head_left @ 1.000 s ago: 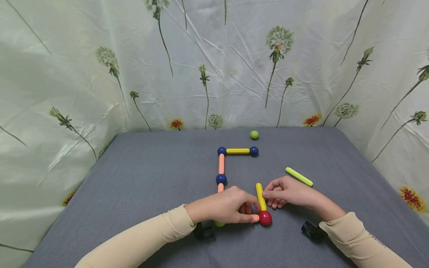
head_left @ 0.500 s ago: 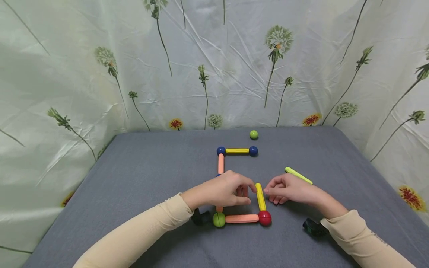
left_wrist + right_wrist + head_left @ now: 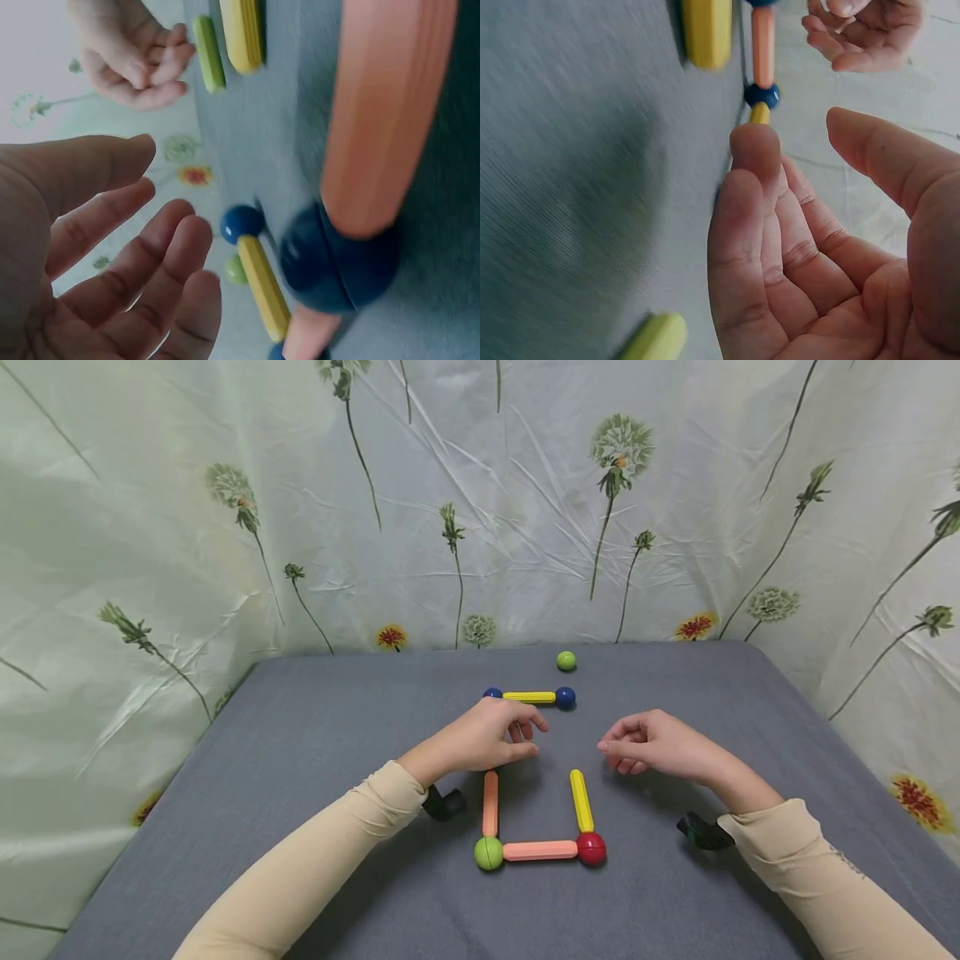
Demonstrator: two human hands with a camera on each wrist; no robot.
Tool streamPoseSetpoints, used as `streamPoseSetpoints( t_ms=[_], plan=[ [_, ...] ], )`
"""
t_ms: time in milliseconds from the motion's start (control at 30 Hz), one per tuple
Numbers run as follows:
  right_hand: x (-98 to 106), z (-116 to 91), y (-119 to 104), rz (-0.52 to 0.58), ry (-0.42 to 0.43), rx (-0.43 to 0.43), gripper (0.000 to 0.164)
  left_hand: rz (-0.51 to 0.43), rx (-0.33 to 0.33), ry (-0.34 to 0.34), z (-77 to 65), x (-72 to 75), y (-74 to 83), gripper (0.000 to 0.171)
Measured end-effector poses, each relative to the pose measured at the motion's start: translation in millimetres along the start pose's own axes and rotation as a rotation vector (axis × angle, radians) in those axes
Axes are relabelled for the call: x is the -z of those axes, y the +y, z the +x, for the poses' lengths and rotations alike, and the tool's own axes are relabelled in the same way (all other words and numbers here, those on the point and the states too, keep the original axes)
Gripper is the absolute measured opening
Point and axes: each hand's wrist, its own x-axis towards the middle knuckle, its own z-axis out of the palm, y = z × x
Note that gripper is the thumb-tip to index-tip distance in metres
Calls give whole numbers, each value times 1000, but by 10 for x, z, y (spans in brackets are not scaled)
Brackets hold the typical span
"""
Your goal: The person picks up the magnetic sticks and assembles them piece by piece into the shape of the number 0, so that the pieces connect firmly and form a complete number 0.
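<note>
My left hand hovers over the left side of a stick-and-ball shape, fingers loosely curved and holding nothing. Its middle blue ball is hidden in the head view but shows in the left wrist view. Below run a salmon rod, a lime ball, a second salmon rod and a red ball. From the red ball a yellow rod points away, its far end joined to nothing. My right hand, likewise holding nothing, is raised beyond that rod to the right.
At the back, another yellow rod ends in a blue ball. A loose green ball lies behind it. The lime rod is hidden behind my right hand in the head view. A flowered curtain surrounds the grey table.
My left hand has let go of the near salmon rod and moved up and away over the shape. My right hand has left the yellow rod and moved away from me.
</note>
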Motion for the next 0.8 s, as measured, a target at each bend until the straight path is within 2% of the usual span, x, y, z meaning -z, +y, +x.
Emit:
streamPoseSetpoints(
  t_ms=[200, 367, 500, 800],
  plan=[
    [192, 128, -37, -49, 77, -2, 40, 55, 20, 49, 94, 12, -193, 31],
    [297, 266, -37, -78, 135, 4, 39, 62, 87, 74, 203, 33, -332, 30],
    [353, 396, -38, -99, 188, 9, 35, 67, 127, 86, 300, 48, -425, 31],
    [424, 740, -29, -163, 252, 3, 36, 108, 157, 128, 479, 58, -563, 29]
  ],
)
